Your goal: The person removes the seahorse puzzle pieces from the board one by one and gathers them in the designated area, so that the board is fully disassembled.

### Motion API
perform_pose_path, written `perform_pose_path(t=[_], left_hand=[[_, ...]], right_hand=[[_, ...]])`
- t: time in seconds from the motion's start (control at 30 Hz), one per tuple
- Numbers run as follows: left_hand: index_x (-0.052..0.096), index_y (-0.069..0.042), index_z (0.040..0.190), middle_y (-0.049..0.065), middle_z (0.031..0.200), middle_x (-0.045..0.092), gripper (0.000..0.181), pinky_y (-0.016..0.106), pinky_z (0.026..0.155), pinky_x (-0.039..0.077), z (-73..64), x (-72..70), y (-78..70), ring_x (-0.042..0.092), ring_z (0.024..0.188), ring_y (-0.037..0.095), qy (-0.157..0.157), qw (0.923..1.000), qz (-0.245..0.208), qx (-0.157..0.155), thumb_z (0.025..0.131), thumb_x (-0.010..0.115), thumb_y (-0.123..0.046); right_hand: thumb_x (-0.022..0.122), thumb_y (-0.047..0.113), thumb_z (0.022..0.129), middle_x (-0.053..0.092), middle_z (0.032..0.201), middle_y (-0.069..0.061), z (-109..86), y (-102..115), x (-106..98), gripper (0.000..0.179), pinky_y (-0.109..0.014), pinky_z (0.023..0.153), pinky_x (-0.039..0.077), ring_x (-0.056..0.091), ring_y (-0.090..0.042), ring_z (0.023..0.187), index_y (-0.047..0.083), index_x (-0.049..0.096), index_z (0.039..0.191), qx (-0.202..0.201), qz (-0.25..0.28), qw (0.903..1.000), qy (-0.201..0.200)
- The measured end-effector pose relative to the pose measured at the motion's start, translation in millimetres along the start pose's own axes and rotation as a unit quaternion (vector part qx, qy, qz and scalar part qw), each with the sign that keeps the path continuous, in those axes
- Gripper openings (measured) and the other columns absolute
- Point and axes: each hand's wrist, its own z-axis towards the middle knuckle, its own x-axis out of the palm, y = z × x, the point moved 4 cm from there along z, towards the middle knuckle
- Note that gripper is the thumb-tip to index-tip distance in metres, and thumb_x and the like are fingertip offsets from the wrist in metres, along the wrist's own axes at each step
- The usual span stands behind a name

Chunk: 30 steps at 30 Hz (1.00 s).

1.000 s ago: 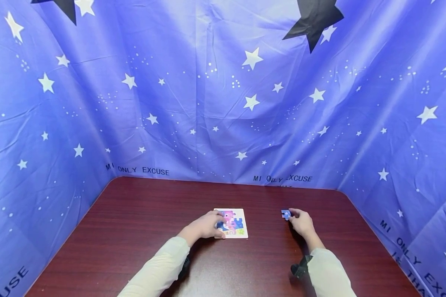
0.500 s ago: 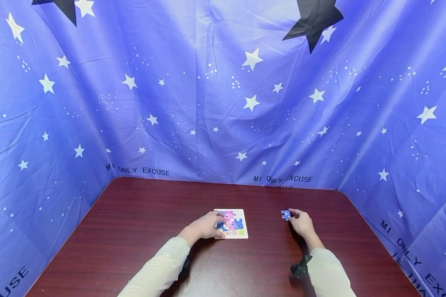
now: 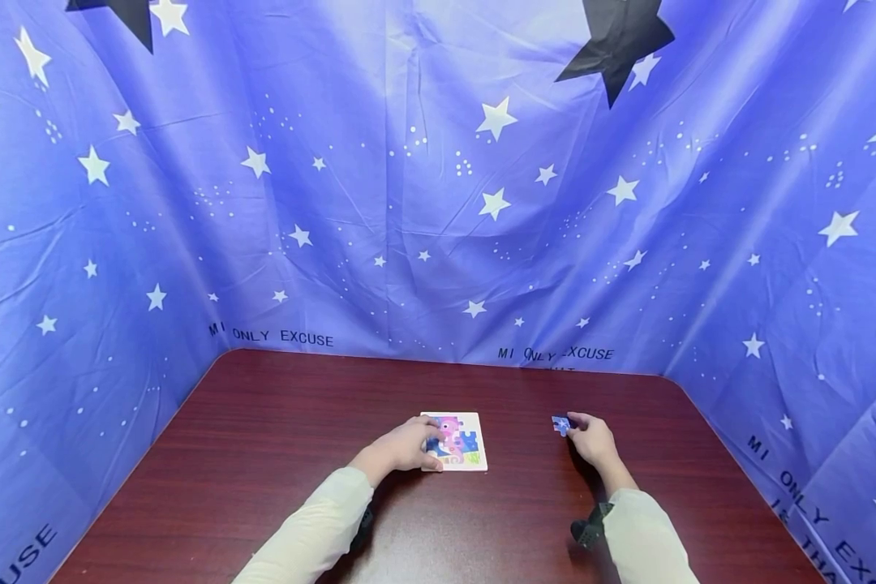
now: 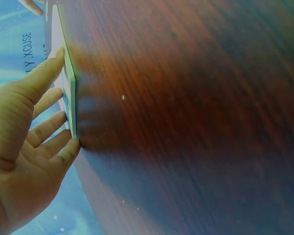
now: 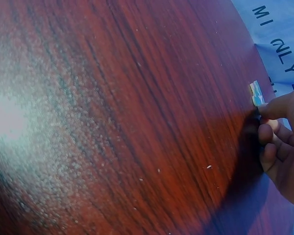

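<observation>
A creased, satiny blue-violet curtain point(image 3: 409, 203), printed with many white stars, spans the frame from left edge to right; the first of two large pointed black stars point(image 3: 122, 18), cropped by the top edge, stands at upper left. At lower left of centre, one pale wrinkled sleeve point(image 3: 302, 531) leads to the left hand point(image 3: 403, 446), its thumb and fingers apart and resting on the left side of a puzzle board point(image 3: 470, 422). This single flat, square, white-framed board lies at lower centre on a glossy reddish-brown wood-grain tabletop point(image 3: 511, 511); the hand partly hides its knobbed pink and blue pieces point(image 3: 450, 431), so their count cannot be told. Farther right, well apart from the board, one loose blue puzzle piece point(image 3: 560, 424) is pinched between thumb and fingers of the right hand point(image 3: 594, 441). Beyond, the second black star point(image 3: 616, 47) occupies upper right; the second sleeve point(image 3: 650, 535) reaches the bottom edge.
</observation>
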Motion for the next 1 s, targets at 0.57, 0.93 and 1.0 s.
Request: perform_pose_path(t=[0.57, 0.93, 1.0], left_hand=[[0.065, -0.010, 0.116, 0.010, 0.131, 0.053, 0.048, 0.033, 0.104, 0.039, -2.1, -2.4, -3.4, 0.046, 0.123, 0.026, -0.003, 1.0000, 0.000, 0.003, 0.075, 0.077, -0.032], [0.065, -0.010, 0.117, 0.009, 0.132, 0.052, 0.048, 0.033, 0.104, 0.039, -1.8, -0.7, -2.6, 0.045, 0.126, 0.025, -0.003, 0.9999, 0.011, 0.004, 0.076, 0.076, -0.034], [0.065, -0.010, 0.116, 0.009, 0.133, 0.052, 0.047, 0.033, 0.105, 0.039, -2.0, -0.2, -2.7, 0.045, 0.126, 0.025, -0.004, 0.9999, 0.016, 0.004, 0.077, 0.075, -0.033]], right_hand=[[0.056, 0.006, 0.087, 0.063, 0.087, -0.020, -1.6, -3.9, 0.7, 0.032, -0.025, 0.051, 0.047, 0.053, -0.011, 0.054, -0.010, 0.058, 0.115, 0.018, 0.076, 0.9969, 0.005], [0.058, 0.010, 0.084, 0.067, 0.080, -0.014, -4.0, 1.3, 1.1, 0.030, -0.025, 0.049, 0.048, 0.055, -0.011, 0.054, -0.008, 0.062, 0.108, -0.012, 0.133, 0.9910, 0.003], [0.059, 0.010, 0.085, 0.068, 0.082, -0.015, -2.9, 3.6, 2.1, 0.030, -0.025, 0.050, 0.048, 0.056, -0.010, 0.056, -0.007, 0.062, 0.110, -0.004, 0.127, 0.9919, 0.003]])
